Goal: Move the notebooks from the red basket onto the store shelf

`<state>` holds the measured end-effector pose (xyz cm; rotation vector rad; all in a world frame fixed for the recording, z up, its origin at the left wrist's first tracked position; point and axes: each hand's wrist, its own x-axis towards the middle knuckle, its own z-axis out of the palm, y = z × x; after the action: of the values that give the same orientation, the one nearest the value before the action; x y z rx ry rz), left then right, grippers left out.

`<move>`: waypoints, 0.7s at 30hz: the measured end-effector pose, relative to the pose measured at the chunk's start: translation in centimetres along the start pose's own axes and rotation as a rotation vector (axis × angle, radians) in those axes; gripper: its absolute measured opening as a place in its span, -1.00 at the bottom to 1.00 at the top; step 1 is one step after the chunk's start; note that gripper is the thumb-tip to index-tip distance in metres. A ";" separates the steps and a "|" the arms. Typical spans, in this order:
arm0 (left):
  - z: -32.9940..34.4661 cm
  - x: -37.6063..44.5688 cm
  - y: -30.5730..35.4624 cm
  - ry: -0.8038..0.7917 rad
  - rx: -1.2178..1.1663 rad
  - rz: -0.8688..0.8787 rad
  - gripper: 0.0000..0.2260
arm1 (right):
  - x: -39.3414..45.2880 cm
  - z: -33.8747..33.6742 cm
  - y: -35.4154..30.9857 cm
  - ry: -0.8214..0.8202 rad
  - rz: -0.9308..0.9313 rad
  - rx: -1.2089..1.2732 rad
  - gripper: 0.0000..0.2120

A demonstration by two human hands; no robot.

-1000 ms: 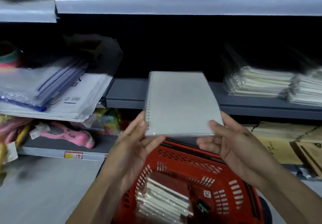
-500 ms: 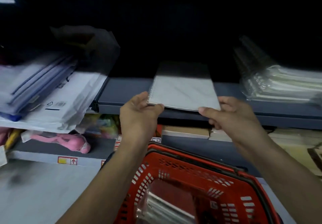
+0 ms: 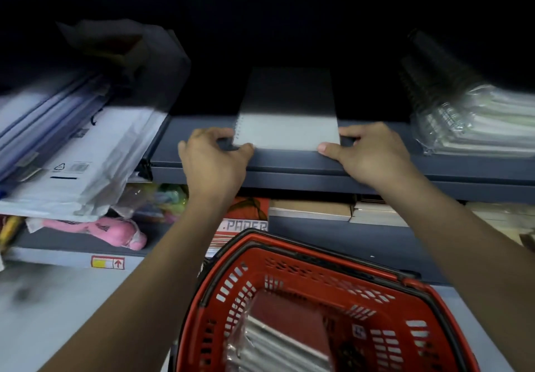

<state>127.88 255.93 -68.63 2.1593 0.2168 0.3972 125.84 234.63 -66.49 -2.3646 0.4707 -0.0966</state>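
The spiral notebook [image 3: 286,128] has gone from mid-air to lying flat on the grey store shelf [image 3: 405,166]. The left hand [image 3: 214,160] and right hand [image 3: 367,154] each pinch a near corner. Below, the red basket [image 3: 304,267] holds wrapped notebooks [image 3: 275,342].

I see dark shadow filling the back of the bay. Wrapped stock [image 3: 477,122] sits right, plastic folders [image 3: 58,140] left, a pink toy [image 3: 121,231] lower, grey floor [image 3: 43,328] below.
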 end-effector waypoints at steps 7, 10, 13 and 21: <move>0.6 0.0 -0.6 0.044 0.098 0.080 -0.62 | 0.4 0.5 0.6 0.063 -0.047 -0.011 -0.44; -0.5 -1.0 -0.4 0.038 0.047 0.106 -0.64 | -1.5 -0.1 1.7 0.220 -0.103 0.091 -0.57; -2.2 -2.8 -0.5 0.049 -0.023 0.136 -0.70 | -5.2 -0.6 2.6 0.367 -0.209 0.167 -0.71; -3.2 -10.3 -6.7 -0.024 -0.134 0.058 -0.94 | -16.5 4.2 7.0 0.233 -0.200 0.172 -0.88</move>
<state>117.09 259.14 -74.41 2.0413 0.1111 0.4069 109.17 238.46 -73.23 -2.2341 0.3189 -0.4893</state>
